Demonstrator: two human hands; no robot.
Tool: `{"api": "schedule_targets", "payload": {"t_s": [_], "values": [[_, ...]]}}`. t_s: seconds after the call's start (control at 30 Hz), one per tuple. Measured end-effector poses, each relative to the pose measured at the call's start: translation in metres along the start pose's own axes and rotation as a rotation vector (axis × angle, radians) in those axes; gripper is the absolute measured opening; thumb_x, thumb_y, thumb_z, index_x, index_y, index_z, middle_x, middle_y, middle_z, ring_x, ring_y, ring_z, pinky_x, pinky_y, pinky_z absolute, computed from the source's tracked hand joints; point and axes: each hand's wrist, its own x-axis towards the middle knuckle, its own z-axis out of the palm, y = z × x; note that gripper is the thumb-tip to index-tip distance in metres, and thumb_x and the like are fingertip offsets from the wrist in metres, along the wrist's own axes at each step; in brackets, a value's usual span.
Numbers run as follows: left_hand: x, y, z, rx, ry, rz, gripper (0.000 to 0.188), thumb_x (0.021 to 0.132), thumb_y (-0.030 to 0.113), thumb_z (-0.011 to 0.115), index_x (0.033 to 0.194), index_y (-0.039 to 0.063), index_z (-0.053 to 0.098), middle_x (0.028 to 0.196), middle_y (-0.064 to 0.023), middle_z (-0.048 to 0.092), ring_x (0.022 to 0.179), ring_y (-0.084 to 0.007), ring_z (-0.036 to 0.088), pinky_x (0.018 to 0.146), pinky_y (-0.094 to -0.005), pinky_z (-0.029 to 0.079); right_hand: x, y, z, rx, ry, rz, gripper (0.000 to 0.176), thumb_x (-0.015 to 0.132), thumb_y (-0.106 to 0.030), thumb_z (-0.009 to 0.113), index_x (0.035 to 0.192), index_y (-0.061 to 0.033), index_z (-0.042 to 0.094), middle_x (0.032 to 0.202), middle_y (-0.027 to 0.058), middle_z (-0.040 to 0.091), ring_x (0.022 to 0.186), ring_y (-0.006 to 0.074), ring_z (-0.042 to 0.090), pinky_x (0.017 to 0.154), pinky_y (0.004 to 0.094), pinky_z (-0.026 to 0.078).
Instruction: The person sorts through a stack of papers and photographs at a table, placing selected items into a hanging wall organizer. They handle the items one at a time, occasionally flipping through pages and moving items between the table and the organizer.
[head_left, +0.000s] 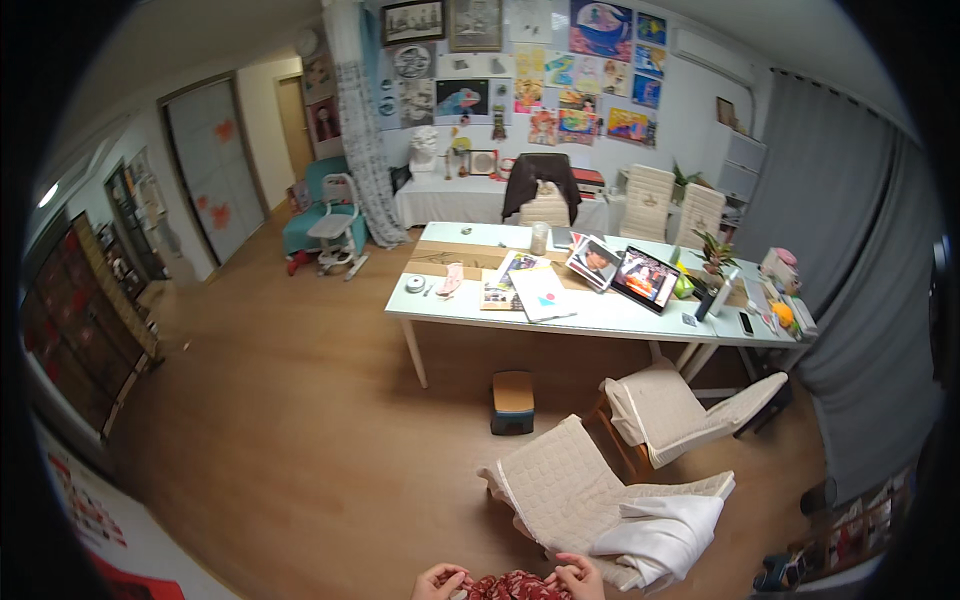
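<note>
My left hand (441, 581) is at the bottom edge of the view with its fingers curled. A small pale bit shows by its fingertips, too small to name. Across from it, my right hand (577, 576) has bent fingers beside a red patterned cloth (510, 585), which lies between both hands. Whether either hand grips the cloth cannot be made out. Just beyond my right hand stands a chair with a quilted cream cover (559, 480), a white cloth (660, 536) draped over its back.
A second covered chair (652, 397) and a small step stool (513, 403) stand before a long table (442, 306). On the table are papers (541, 292), a tablet showing a picture (646, 277) and a potted plant (714, 253). Grey curtains (817, 180) hang at the right.
</note>
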Motion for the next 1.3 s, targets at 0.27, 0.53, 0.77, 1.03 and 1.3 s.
{"api": "schedule_targets", "payload": {"t_s": [0.27,0.53,0.77,1.03,1.3], "values": [[0.075,0.032,-0.015,0.178,-0.218,0.022,0.012,0.088,0.009,0.057,0.097,0.001,0.060,0.086,-0.0037,0.062,0.078,-0.0096,0.056,0.070,-0.0228,0.046,0.032,0.006,0.052,0.046,0.152,0.119,0.029,0.089,-0.012,0.055,0.116,-0.0028,0.050,0.074,0.0062,0.063,0.057,0.0081,0.057,0.043,0.0177,0.041],[0.184,0.073,-0.022,0.209,-0.393,0.013,0.013,0.087,0.009,0.058,0.098,0.002,0.059,0.088,-0.0041,0.062,0.080,-0.0106,0.057,0.071,-0.0240,0.048,0.173,0.028,0.088,0.183,0.142,0.160,0.031,0.089,-0.014,0.054,0.117,-0.0003,0.050,0.074,0.0028,0.063,0.056,0.0058,0.054,0.045,0.0174,0.042],[0.288,0.115,-0.026,0.343,-0.364,-0.105,0.015,0.087,0.010,0.057,0.100,0.002,0.058,0.089,-0.0048,0.063,0.082,-0.0113,0.058,0.071,-0.0245,0.049,0.264,0.051,0.082,0.263,0.274,0.149,0.037,0.087,-0.008,0.055,0.121,0.0030,0.047,0.075,0.0072,0.064,0.059,0.0095,0.058,0.054,0.0205,0.048],[0.424,0.129,-0.007,0.400,-0.668,-0.301,0.023,0.088,0.011,0.056,0.109,0.001,0.055,0.098,-0.0069,0.062,0.089,-0.0125,0.059,0.078,-0.0244,0.048,0.316,-0.019,0.080,0.356,0.543,0.162,0.035,0.085,-0.009,0.056,0.118,-0.0006,0.050,0.073,0.0060,0.063,0.059,0.0101,0.058,0.052,0.0202,0.046],[0.563,0.175,-0.007,0.388,-0.867,-0.392,0.022,0.092,0.013,0.051,0.108,-0.001,0.054,0.097,-0.0073,0.062,0.089,-0.0103,0.059,0.078,-0.0214,0.047,0.425,-0.038,0.128,0.481,0.709,0.202,0.032,0.085,-0.008,0.055,0.116,0.0004,0.051,0.077,0.0072,0.063,0.061,0.0110,0.058,0.056,0.0214,0.049]]}}
